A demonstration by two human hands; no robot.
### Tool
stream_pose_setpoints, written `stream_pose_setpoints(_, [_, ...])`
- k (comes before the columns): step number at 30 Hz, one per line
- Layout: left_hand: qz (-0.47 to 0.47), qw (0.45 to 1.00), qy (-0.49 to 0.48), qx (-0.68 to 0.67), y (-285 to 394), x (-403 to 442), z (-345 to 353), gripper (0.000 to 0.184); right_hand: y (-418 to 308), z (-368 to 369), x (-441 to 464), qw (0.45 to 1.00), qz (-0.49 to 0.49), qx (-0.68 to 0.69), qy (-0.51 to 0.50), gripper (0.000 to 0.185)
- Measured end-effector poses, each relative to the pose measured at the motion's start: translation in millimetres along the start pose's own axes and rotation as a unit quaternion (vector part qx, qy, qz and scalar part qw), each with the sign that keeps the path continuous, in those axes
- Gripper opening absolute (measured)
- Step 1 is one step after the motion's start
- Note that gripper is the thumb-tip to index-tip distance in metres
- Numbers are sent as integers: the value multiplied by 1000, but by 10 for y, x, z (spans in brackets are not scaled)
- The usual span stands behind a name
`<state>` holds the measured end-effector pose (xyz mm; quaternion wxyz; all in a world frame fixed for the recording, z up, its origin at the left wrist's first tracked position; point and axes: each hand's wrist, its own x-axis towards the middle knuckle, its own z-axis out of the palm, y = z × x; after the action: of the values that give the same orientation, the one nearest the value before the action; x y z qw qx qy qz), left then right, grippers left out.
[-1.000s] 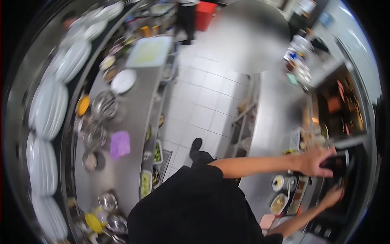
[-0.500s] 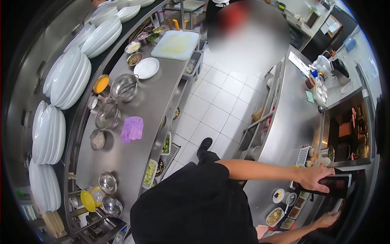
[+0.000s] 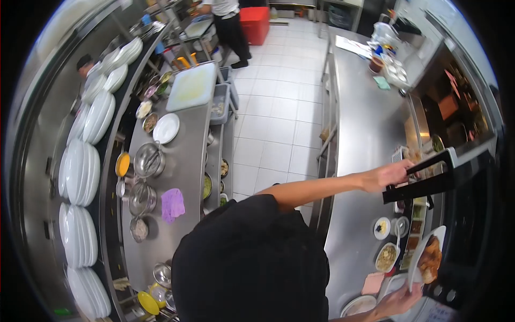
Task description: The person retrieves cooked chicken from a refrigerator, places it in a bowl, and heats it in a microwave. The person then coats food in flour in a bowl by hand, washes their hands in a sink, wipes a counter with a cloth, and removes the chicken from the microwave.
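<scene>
My left hand, at the end of the outstretched upper arm, has its fingers closed on the edge of a black appliance door that stands swung out over the right counter. Lower down, my right hand grips the rim of a white plate. The plate looks steeply tilted from here and carries browned, orange-coloured cooked food. Close by on the counter are a white dish of chopped food, a small white bowl and a pink cloth.
The right steel counter runs away from me. A tiled aisle parts it from the left counter, which holds mixing bowls, a purple cloth and a cutting board. White plates line a shelf. A co-worker stands far off.
My left hand has moved up in view with the black door, which now stands further out. My right hand now holds a plate of food, lower in view. The view has shifted.
</scene>
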<state>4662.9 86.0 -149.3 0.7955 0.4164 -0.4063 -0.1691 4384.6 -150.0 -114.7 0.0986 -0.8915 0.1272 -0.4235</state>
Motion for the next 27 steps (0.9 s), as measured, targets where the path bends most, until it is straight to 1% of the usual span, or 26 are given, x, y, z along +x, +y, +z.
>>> stream_pose_setpoints(3, [-36,998,-43,0,-21,11,193,58,-202,-554,-127,999,-44,22,-16,11])
stream_pose_setpoints(4, [-60,995,-81,-23,-62,27,259,47,-349,-703,-72,997,-62,51,-4,3])
stream_pose_setpoints(7, [-123,974,-186,-40,-368,169,538,35,-389,-1046,-407,981,133,137,28,9])
stream_pose_setpoints(8, [-130,966,-218,-39,-479,281,626,31,-46,-1176,-478,982,8,187,-12,12])
stream_pose_setpoints(9, [-125,960,-251,-22,-537,398,737,31,278,-1286,-494,964,-117,234,-53,17])
stream_pose_setpoints(11, [-114,942,-315,13,-617,623,991,32,300,-1553,-313,933,-189,206,-227,28])
stream_pose_setpoints(13, [-36,948,-312,49,-912,796,1314,32,221,-1781,-176,867,-253,171,-394,39])
stream_pose_setpoints(14, [-10,958,-280,65,-1035,878,1484,30,92,-1723,-228,884,-197,206,-372,39])
stream_pose_setpoints(16, [31,968,-229,96,-1367,1061,1818,29,-238,-1363,-379,936,-161,232,-212,35])
stream_pose_setpoints(17, [47,970,-210,111,-1575,1183,1987,29,-423,-1224,-374,951,-141,244,-129,33])
stream_pose_setpoints(18, [64,971,-191,130,-1667,1254,2048,29,-603,-1138,-284,957,-102,240,-124,22])
stream_pose_setpoints(19, [54,971,-189,140,-1636,1281,2048,29,-491,-947,-253,953,-186,216,-99,14])
stream_pose_setpoints(20, [43,970,-186,149,-1592,1324,2044,29,-492,-894,-284,957,-156,225,-93,12])
stream_pose_setpoints(21, [33,969,-184,159,-1552,1349,2030,30,-711,-775,-174,960,-126,234,-87,11])
stream_pose_setpoints(22, [33,973,-174,151,-1471,1301,1994,29,-766,-692,-120,960,-137,228,-88,12])
stream_pose_setpoints(24, [84,974,-145,154,-1653,1247,2190,31,-772,-610,-130,963,-146,202,-103,11])
stream_pose_setpoints(25, [109,973,-123,163,-1688,1198,2164,32,-791,-535,-86,961,-155,198,-113,10])
stream_pose_setpoints(26, [95,975,-128,155,-1748,1115,2079,40,-831,-498,-34,950,-157,226,-147,18])
stream_pose_setpoints(27, [82,977,-132,147,-1776,987,1949,50,-820,-415,-4,944,-186,220,-162,19])
